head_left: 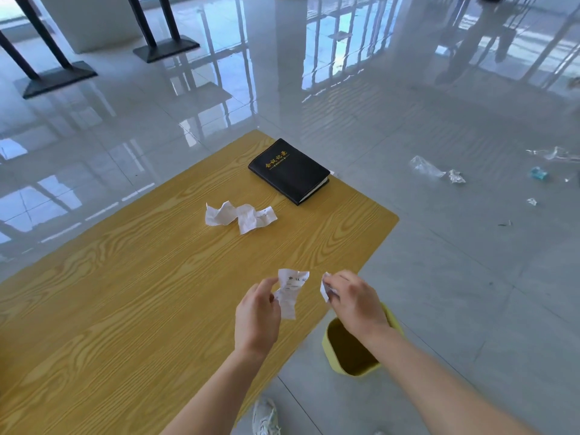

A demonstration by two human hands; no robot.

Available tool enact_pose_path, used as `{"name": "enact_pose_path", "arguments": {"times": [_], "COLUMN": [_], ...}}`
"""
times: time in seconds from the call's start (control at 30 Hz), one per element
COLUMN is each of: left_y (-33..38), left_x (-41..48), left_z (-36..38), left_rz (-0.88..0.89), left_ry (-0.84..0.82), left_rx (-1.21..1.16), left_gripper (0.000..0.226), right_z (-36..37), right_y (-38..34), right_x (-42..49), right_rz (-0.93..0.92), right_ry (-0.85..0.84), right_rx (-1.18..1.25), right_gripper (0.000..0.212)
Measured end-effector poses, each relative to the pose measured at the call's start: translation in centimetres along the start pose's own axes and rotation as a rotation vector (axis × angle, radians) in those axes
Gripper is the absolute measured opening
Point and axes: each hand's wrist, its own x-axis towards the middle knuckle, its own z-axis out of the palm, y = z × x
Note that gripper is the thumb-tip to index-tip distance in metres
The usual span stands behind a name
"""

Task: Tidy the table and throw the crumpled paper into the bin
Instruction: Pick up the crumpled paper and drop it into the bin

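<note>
At lower centre, a paper strip (288, 293) is pinched by the left hand (257, 312) and a scrap (324, 290) by the right hand (354, 301), above the bin (332, 356). More paper (240, 216) is seen mid-table (110, 293).

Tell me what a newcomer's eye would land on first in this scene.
Probably the two hands low in the middle: the left hand pinches a crumpled paper and the right hand grips a smaller scrap, just above a yellow bin on the floor. Farther back on the wooden table lie more crumpled papers and a black notebook.
</note>
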Motion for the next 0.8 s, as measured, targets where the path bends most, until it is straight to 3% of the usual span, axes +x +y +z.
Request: {"name": "enact_pose_path", "arguments": {"times": [0.1, 0.27, 0.47, 0.67, 0.8], "left_y": [2.7, 6.3, 9.1, 6.4, 2.1], "left_x": [-1.5, -4.8, -8.3, -8.3, -7.0], "left_z": [2.8, 7.4, 14.8, 23.1, 28.2], "left_rz": [-0.010, -0.019, 0.028, -0.081, -0.109], "left_ry": [-0.003, 0.019, -0.046, -0.176, -0.240], "left_rx": [0.006, 0.031, 0.054, 0.007, 0.072], "left_gripper": [0.046, 0.042, 0.030, 0.026, 0.025], "right_z": [-1.7, -3.9, -3.9, 1.7, 6.9], "right_y": [3.5, 9.8, 17.0, 23.9, 27.9], "right_x": [-1.4, -4.3, -7.9, -9.1, -9.7], "right_rz": [-0.008, 0.012, 0.097, 0.187, 0.242], "right_ry": [0.018, 0.016, -0.086, -0.179, -0.225], "right_rx": [0.027, 0.080, 0.122, 0.087, 0.064], "right_gripper": [0.009, 0.024, 0.029, 0.024, 0.006]}}
